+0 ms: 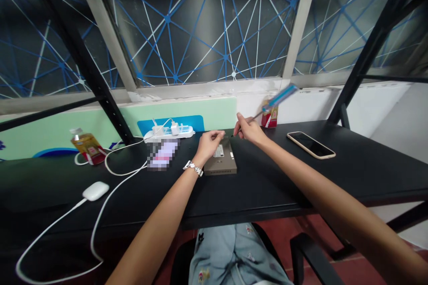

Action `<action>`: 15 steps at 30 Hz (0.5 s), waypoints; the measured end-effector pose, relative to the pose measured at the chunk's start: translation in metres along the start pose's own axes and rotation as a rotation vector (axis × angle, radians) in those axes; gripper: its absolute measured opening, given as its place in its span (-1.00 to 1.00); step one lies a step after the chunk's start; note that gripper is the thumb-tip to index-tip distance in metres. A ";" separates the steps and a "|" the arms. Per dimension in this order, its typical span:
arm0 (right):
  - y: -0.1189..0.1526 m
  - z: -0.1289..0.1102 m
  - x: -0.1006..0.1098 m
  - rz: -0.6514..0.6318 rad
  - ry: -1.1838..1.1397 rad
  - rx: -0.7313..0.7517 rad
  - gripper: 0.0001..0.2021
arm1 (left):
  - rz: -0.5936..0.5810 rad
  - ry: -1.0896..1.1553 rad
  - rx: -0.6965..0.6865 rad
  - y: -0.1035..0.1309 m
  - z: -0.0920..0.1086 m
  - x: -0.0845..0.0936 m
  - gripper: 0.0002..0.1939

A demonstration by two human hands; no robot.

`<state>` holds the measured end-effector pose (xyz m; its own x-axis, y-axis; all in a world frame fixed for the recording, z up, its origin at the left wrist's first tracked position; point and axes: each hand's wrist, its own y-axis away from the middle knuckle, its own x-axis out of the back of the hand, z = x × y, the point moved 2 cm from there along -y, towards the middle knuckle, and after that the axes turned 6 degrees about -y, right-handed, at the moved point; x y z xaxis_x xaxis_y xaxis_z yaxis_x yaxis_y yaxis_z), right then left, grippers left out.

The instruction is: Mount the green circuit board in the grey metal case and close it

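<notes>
A flat grey-brown box-shaped device [228, 159] with vent slots along its near edge and a white label lies on the black desk. My left hand [209, 144], a silver watch at its wrist, rests over the device's left side; its fingertips are pinched together, and anything between them is too small to make out. Just to the right of the device, my right hand [248, 129] grips a screwdriver [280, 98] by its thin metal shaft. The blue, see-through handle points up and away to the right, blurred. A small dark tip shows below the right fingers.
A white power strip [177, 133] with plugs and a pixelated phone-like object [163, 155] are left of the device. Further left are a drink bottle [88, 146], white cables and a white charging case [96, 191]. At right are a phone [310, 144] and a red carton [269, 118].
</notes>
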<state>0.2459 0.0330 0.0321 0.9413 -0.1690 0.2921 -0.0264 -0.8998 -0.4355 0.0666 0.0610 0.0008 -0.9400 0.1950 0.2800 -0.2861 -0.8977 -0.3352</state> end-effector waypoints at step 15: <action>-0.040 0.019 -0.031 -0.106 0.350 -0.167 -0.34 | -0.030 -0.231 -0.101 0.002 -0.009 0.006 -0.91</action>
